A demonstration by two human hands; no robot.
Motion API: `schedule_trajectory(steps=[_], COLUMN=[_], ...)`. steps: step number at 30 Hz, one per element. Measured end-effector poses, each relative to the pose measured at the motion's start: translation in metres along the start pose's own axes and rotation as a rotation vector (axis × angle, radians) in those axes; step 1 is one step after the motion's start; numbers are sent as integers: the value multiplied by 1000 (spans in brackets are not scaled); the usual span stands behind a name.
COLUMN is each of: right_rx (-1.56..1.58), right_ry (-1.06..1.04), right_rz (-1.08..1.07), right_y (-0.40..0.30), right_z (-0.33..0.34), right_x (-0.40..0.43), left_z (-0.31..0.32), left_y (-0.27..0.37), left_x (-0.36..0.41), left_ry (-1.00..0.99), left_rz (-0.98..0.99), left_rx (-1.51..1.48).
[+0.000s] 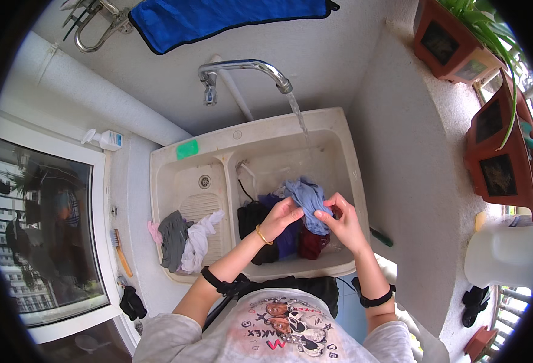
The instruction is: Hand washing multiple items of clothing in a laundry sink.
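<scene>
My left hand pinches the left side of a bunched light-blue cloth garment. On its right side, my right hand grips the same cloth between thumb and fingers. Both hands hold it above the larger basin of a stone-like laundry sink. Below lie wet clothes: a black one, a purple one and a dark red one. Water runs from the chrome faucet into this basin, behind the garment. My hands partly hide the pile.
In the left basin, grey and white garments lie over the washboard ridges. A green soap bar sits on the rim. A spray bottle and brush stand left. Planters and a white jug line the right ledge.
</scene>
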State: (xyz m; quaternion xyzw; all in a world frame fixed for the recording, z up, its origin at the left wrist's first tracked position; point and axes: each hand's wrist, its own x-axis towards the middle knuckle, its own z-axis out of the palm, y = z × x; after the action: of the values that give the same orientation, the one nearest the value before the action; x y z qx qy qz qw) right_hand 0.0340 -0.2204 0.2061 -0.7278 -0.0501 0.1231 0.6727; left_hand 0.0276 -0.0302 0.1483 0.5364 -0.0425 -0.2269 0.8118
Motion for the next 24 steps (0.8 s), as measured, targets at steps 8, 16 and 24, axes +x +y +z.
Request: schedule_trajectory(steps=[8,16,24], right_rx=[55,52,-501], right_ry=[117,230,-218], right_rz=[-186,74,406], right_y=[-23,-18,226], right_z=[-6,-41,70], right_x=[8,44,-23], left_z=[-2,-49,-42], left_y=[59,13,-119], left_x=[-7,-8,-61], left_ry=[34,441,166], left_rz=[0,-115,-664], left_rx=[109,-46,381])
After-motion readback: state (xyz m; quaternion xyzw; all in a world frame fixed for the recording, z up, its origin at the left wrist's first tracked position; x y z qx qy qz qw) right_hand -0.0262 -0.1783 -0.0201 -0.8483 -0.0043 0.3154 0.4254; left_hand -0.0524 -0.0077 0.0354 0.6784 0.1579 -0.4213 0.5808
